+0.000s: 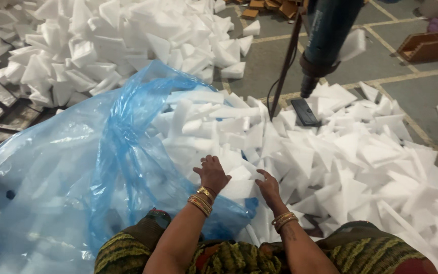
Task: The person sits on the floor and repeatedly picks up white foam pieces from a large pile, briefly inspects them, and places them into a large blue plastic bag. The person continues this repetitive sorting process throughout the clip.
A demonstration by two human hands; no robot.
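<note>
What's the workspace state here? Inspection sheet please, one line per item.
Surface: grey tiled floor, mostly covered.
Job's things: white foam offcuts heaped in front; blue plastic bag open at left, foam inside.
Clutter: second foam pile behind; wooden pieces far right.
Grippers: left hand and right hand rest flat on foam at the bag mouth, fingers spread, holding nothing.
Cables: dark cord hanging by a teal power tool.
Surroundings: metal strips at left edge.

a plastic bag [77, 167] lies left of the foam pile [351, 157], with a tool [325, 35] behind it.
</note>
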